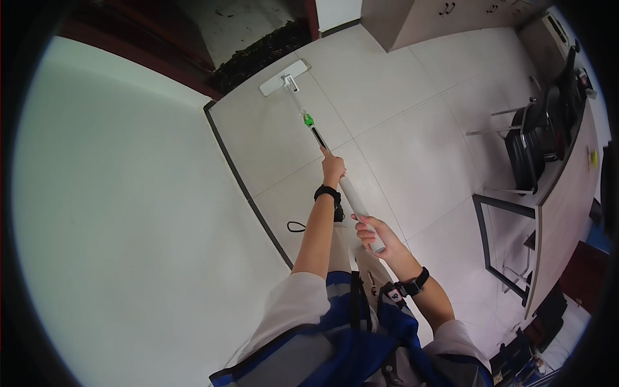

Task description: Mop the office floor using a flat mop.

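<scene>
My left hand (333,166) is wrapped around the upper shaft of a flat mop, its index finger lying along the dark part of the pole. Lower down, my right hand (375,233) grips the thick white handle (354,197) close to its end. The pole runs away from me past a green collar (308,119) to a flat white mop head (284,77). That head rests on the tiled floor (411,140), just short of a doorway's dark threshold (266,55). Its underside is hidden.
A pale wall (135,203) with a dark baseboard (242,184) stands close on my left. Black chairs (524,145) and a desk (561,213) with a dark metal frame are on the right. A cabinet (425,22) stands at the far side, beyond the floor tiles.
</scene>
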{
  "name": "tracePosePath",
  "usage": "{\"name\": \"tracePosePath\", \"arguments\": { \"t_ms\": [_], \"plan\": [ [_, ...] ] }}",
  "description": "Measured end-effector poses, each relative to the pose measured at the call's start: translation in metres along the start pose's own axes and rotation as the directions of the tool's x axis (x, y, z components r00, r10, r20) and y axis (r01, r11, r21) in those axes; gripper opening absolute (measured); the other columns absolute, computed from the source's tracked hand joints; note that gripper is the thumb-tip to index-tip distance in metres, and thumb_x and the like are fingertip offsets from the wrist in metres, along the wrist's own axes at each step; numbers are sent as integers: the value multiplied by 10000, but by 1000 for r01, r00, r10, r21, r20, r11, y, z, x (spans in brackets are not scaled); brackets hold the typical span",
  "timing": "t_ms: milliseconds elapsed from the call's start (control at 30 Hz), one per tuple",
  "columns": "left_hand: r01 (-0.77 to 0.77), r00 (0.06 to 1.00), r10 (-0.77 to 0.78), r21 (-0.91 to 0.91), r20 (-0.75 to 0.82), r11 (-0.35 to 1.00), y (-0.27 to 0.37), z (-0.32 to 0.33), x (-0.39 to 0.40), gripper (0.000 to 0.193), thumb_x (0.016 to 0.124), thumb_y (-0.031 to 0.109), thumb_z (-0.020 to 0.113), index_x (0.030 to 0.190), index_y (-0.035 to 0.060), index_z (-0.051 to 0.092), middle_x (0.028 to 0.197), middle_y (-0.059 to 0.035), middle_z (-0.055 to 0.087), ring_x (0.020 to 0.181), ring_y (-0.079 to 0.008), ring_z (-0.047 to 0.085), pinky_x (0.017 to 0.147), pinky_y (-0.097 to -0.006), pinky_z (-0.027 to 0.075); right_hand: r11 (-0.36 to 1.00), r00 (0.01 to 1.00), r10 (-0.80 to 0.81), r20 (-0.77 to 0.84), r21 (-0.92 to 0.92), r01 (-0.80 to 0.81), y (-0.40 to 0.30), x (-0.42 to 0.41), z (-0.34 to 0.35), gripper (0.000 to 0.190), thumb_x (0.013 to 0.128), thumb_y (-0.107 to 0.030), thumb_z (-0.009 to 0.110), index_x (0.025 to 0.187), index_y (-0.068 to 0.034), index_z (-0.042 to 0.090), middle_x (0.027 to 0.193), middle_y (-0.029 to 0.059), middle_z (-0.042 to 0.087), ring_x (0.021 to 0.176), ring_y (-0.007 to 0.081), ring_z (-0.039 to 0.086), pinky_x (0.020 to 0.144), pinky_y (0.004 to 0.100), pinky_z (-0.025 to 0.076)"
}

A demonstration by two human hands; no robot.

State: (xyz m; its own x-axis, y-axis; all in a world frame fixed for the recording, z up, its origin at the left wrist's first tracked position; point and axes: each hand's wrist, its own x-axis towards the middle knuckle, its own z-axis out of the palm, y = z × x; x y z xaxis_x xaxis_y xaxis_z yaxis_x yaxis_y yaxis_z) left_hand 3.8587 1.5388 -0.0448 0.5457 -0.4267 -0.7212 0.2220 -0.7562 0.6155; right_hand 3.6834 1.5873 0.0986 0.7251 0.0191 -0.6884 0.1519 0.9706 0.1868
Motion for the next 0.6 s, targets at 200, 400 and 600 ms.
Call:
{"name": "tracePosePath", "arguments": {
  "t_ms": [200,400,600],
  "plan": [
    [56,997,-60,-73,-40,996,-40,78,-77,674,677,8,376,1227,59,-12,593,-173,525,428,-233,526,364,-303,443,996,997,-48,-66,-81,43,9,-93,-77,276,757,-138,483,984,0,409,584,-25,368,415,20,295,332,130,239],
    [140,985,-131,-74,114,987,-82,188,-186,714,687,27,383,1206,56,-106,710,-242,521,517,-292,546,458,-338,468,981,975,-117,-187,-175,84,16,-229,-149,296,761,-140,471,1001,19,401,564,-24,355,394,15,285,323,117,240],
    [96,885,-172,192,433,977,-140,274,-318,778,718,95,391,1089,-55,-276,727,-246,526,670,-321,542,629,-347,446,990,932,-111,-344,-122,73,52,-373,-210,293,762,-160,472,1016,-30,404,550,-19,340,391,20,294,314,117,247]
  ]
}}
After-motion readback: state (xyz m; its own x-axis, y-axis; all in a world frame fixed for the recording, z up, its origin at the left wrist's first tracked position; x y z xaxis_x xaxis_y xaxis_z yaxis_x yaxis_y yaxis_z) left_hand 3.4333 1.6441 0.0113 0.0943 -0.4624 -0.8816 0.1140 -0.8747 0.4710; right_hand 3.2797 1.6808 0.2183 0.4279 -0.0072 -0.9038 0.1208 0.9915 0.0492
